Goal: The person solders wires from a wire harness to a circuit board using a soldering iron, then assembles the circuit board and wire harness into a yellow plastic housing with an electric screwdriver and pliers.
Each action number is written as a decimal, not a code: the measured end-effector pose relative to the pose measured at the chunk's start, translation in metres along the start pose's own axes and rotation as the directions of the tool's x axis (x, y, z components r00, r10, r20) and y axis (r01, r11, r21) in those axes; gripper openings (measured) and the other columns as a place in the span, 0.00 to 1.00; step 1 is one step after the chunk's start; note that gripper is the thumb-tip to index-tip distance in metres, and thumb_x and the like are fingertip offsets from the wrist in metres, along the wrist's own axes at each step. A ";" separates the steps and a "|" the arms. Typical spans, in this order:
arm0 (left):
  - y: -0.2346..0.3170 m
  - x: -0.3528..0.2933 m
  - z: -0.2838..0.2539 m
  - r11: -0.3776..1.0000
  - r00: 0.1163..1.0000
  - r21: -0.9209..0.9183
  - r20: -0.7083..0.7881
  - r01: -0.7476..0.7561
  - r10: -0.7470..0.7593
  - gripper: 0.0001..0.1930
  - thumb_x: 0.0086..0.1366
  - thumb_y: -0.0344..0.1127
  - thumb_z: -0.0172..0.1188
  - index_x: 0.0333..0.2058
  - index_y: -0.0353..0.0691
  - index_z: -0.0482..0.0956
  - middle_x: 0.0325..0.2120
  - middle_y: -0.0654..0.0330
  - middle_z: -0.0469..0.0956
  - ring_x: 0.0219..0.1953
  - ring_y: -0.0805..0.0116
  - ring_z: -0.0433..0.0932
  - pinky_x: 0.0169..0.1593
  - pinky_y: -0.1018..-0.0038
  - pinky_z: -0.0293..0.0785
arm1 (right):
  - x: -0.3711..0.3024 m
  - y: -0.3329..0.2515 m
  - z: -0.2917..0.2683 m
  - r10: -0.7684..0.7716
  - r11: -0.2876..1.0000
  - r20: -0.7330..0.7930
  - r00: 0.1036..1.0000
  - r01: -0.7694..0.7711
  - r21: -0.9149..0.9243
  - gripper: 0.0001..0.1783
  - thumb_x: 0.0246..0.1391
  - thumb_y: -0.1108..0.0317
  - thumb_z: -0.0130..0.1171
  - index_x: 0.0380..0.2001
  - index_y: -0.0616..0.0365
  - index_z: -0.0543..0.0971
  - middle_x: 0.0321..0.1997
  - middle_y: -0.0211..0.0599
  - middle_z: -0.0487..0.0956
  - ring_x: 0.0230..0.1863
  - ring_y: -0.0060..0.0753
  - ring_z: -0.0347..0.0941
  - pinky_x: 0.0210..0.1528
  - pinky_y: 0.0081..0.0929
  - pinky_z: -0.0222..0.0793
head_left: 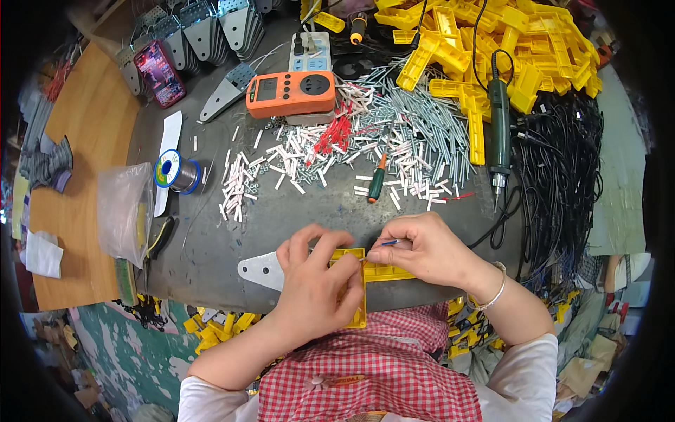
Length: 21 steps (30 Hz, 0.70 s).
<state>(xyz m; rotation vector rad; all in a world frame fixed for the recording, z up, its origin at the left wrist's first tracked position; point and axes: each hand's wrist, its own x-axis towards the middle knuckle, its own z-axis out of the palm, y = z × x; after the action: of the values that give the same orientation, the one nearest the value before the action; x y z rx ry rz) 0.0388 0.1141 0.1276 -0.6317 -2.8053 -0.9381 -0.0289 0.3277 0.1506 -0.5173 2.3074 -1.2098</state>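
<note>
My left hand (313, 278) is curled over a yellow plastic housing (387, 273) at the table's front edge, its fingers bent around the housing's left part. A grey metal plate with holes (256, 271) sticks out to the left from under that hand. My right hand (429, 252) is closed, thumb and forefinger pinching a thin wire with a blue end (391, 243) just above the housing. The fingertips of both hands nearly meet at the housing's inner corner. What lies under my left palm is hidden.
Beyond my hands lie white sleeves (239, 186), long screws (422, 116) and a green-handled screwdriver (377, 181). An electric screwdriver (499, 126) hangs at right beside black cables (562, 162). An orange meter (292, 95), solder spool (176, 172), pliers (162, 238) and yellow housings (520, 42) surround these.
</note>
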 end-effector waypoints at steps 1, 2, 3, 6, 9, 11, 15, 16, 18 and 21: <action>0.003 0.002 -0.002 1.000 1.000 0.001 -0.001 -0.002 0.002 0.08 0.52 0.33 0.67 0.31 0.44 0.78 0.50 0.60 0.76 0.57 0.50 0.65 0.57 0.55 0.56 | 0.001 -0.001 0.000 0.013 0.999 0.010 1.000 -0.014 0.053 0.14 0.57 0.59 0.69 0.33 0.62 0.84 0.21 0.39 0.78 0.21 0.26 0.71 0.26 0.30 0.66; 0.007 0.005 -0.005 0.995 0.998 -0.090 -0.029 0.048 -0.051 0.08 0.53 0.33 0.69 0.31 0.44 0.80 0.47 0.60 0.78 0.56 0.52 0.68 0.56 0.56 0.57 | 0.001 -0.001 0.000 0.012 0.999 0.009 1.000 -0.013 0.053 0.14 0.57 0.59 0.69 0.33 0.62 0.84 0.21 0.39 0.78 0.21 0.26 0.71 0.26 0.30 0.66; 0.009 0.006 -0.007 0.978 0.993 -0.183 -0.052 0.097 -0.108 0.08 0.53 0.34 0.71 0.31 0.44 0.81 0.44 0.61 0.80 0.55 0.54 0.70 0.55 0.57 0.58 | 0.002 0.000 0.002 0.033 0.996 0.019 0.999 -0.035 0.082 0.14 0.57 0.60 0.68 0.33 0.62 0.84 0.20 0.38 0.77 0.21 0.23 0.68 0.26 0.28 0.65; -0.003 0.008 -0.001 0.982 0.995 -0.185 -0.074 0.049 -0.064 0.08 0.53 0.32 0.73 0.33 0.43 0.84 0.35 0.62 0.83 0.46 0.58 0.77 0.52 0.62 0.62 | 0.004 0.002 0.005 0.064 0.987 0.039 0.997 -0.069 0.143 0.14 0.59 0.61 0.67 0.35 0.63 0.84 0.19 0.36 0.76 0.22 0.19 0.66 0.25 0.26 0.64; -0.006 0.014 0.000 0.968 0.990 -0.251 -0.130 0.022 -0.056 0.07 0.54 0.29 0.72 0.33 0.43 0.86 0.27 0.63 0.83 0.39 0.61 0.80 0.49 0.65 0.66 | 0.003 0.012 0.010 0.027 0.971 0.017 0.999 -0.030 0.239 0.15 0.60 0.61 0.65 0.37 0.65 0.83 0.21 0.34 0.77 0.23 0.18 0.66 0.26 0.25 0.64; -0.005 0.018 -0.002 0.967 0.988 -0.254 -0.144 0.008 -0.046 0.07 0.54 0.28 0.72 0.33 0.42 0.86 0.27 0.63 0.83 0.38 0.61 0.81 0.46 0.66 0.68 | -0.001 0.017 0.008 -0.013 0.953 -0.018 1.000 0.017 0.301 0.16 0.61 0.60 0.65 0.38 0.65 0.82 0.22 0.33 0.78 0.24 0.17 0.67 0.27 0.24 0.65; -0.001 0.020 -0.010 0.944 0.991 -0.326 -0.105 0.046 -0.084 0.06 0.55 0.25 0.70 0.33 0.40 0.86 0.28 0.61 0.84 0.30 0.67 0.81 0.35 0.72 0.73 | -0.007 0.013 -0.002 0.013 0.925 -0.012 1.000 -0.007 0.379 0.14 0.65 0.62 0.62 0.39 0.65 0.82 0.27 0.29 0.81 0.28 0.14 0.71 0.32 0.21 0.70; 0.002 0.020 -0.013 0.944 0.991 -0.328 -0.102 0.045 -0.083 0.06 0.55 0.25 0.70 0.33 0.40 0.86 0.28 0.61 0.84 0.30 0.67 0.81 0.35 0.72 0.73 | -0.008 0.012 -0.004 0.042 0.906 0.009 0.999 -0.042 0.421 0.12 0.66 0.64 0.61 0.39 0.65 0.82 0.29 0.29 0.82 0.29 0.13 0.72 0.34 0.20 0.71; 0.009 0.017 -0.017 0.851 0.967 -0.466 0.045 0.242 -0.250 0.06 0.58 0.23 0.69 0.35 0.34 0.85 0.30 0.56 0.85 0.25 0.69 0.82 0.29 0.74 0.77 | -0.009 0.016 -0.004 0.070 0.855 0.017 0.997 -0.069 0.514 0.11 0.65 0.66 0.61 0.39 0.65 0.82 0.31 0.29 0.83 0.30 0.13 0.73 0.35 0.20 0.72; 0.003 0.014 -0.008 0.510 0.838 -0.684 0.298 0.522 -0.457 0.06 0.61 0.25 0.68 0.37 0.30 0.86 0.28 0.56 0.86 0.24 0.77 0.83 0.29 0.79 0.78 | -0.011 0.019 0.002 0.124 0.816 0.005 0.992 -0.105 0.568 0.09 0.63 0.69 0.62 0.39 0.65 0.82 0.33 0.30 0.85 0.32 0.13 0.75 0.36 0.20 0.74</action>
<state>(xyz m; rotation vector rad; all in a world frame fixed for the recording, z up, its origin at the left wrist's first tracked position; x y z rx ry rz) 0.0270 0.1164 0.1393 0.1540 -2.5883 -2.2896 -0.0204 0.3427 0.1360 -0.1357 1.8262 -1.7549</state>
